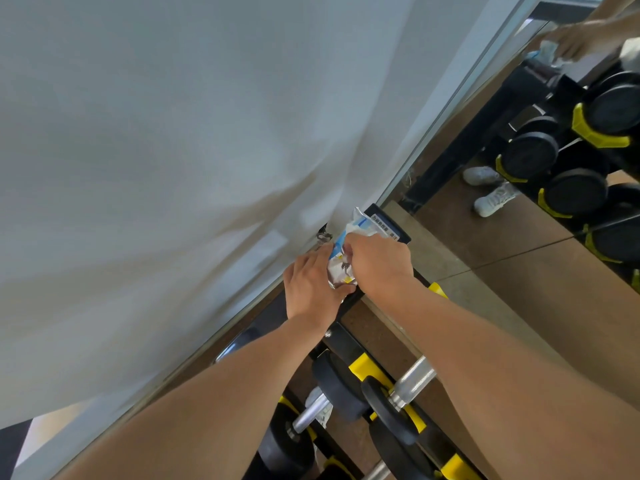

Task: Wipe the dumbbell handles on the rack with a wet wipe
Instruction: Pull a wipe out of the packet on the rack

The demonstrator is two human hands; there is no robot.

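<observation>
While both hands were busy at the wet-wipe pack (346, 252) on the top of the rack (389, 225), none of the wiping itself looked to have begun. The left hand (313, 284) gripped the lower end of the crinkled blue-and-white packet, fingers curled round it, and the right hand (379, 261) pinched at the packet from its 3 o'clock side, seemingly at the opening; whether a wipe had already come free between the fingers could not be told. The pack sat near the centre of the view, just at 1 o'clock from the left hand, against the edge of a white curtain (173, 168) that filled the whole 9-to-12 o'clock part of the scene.

The dumbbells waited down at 6 o'clock: one bright handle (414, 379) lay at about 5 o'clock from the hands, a second handle (310, 415) lower and further toward 6 o'clock, each between black heads resting in yellow cradles. Neither hand was near them, and no wipe lay on either. At 2 o'clock a mirror (519, 237) showed more dumbbells and a pair of white shoes.

So by my judgement the job stood at its first step, getting a wipe out, with every handle on the rack left to do
</observation>
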